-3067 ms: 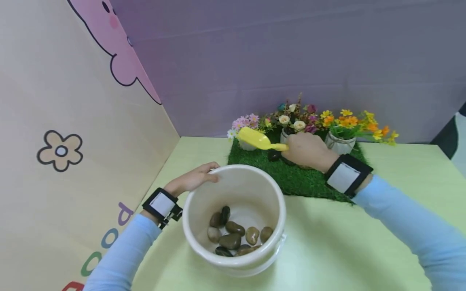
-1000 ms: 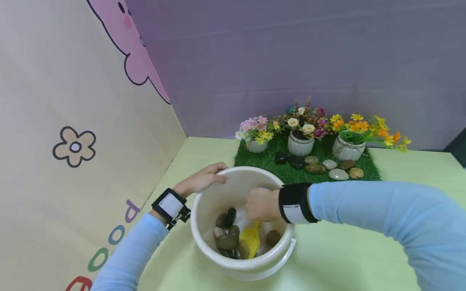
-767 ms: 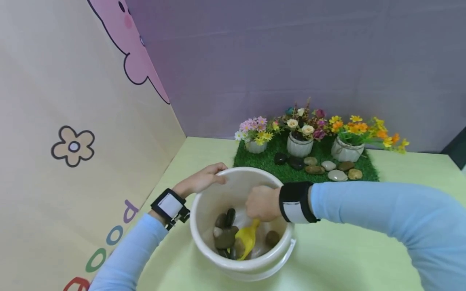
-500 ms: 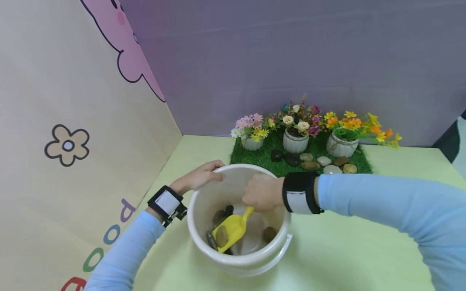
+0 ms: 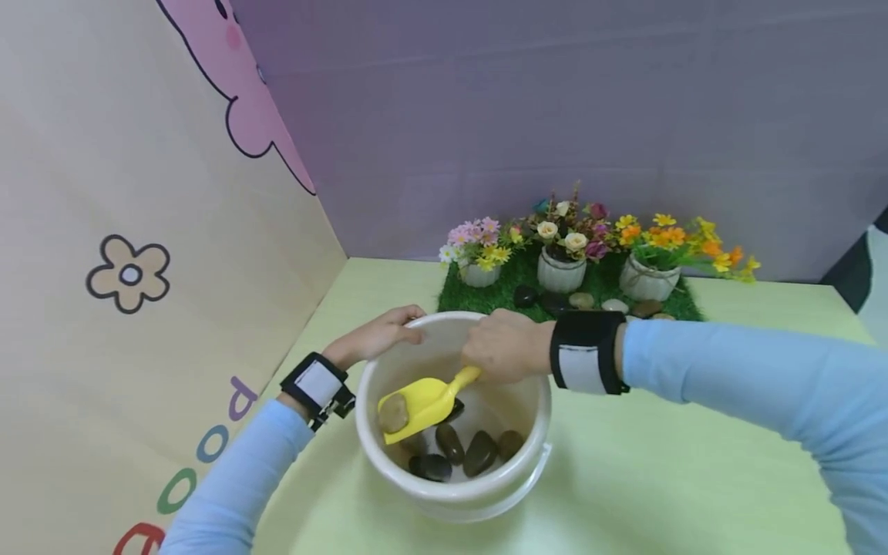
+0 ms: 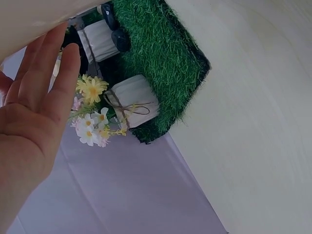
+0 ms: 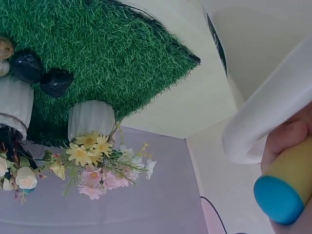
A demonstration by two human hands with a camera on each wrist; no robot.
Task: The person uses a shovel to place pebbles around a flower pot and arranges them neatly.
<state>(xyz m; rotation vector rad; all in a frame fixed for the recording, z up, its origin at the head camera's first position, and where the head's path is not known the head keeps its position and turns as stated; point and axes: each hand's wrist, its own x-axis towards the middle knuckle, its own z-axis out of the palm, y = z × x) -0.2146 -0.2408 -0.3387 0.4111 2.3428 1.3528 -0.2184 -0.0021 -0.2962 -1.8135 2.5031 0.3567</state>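
"Since half a second ago, the yellow scoop (image 5: 425, 405) has lifted toward the left wall of the white bucket (image 5: 451, 490), one tan stone (image 5: 393, 413) riding near its lip. How do my hands stand?"

"I see the right hand (image 5: 505, 347) wrapped around the scoop's handle, its blue cap (image 7: 279, 199) showing. The left hand (image 5: 375, 338) pinches the bucket's rim, thumb inside, fingers fairly straight outside."

"What should I mind?"

"I'd raise the lip slightly so the stone settles back, and steady the bucket. Whether scoop touches wall, I can't tell."

"Surfaces?"

"Smooth plastic, a shallow trough; the dark stones (image 5: 480, 453) below look rounded and glossy, probably slippery. Beyond, a bristly green mat (image 5: 455, 299) carries ribbed flowerpots (image 5: 562, 274)."
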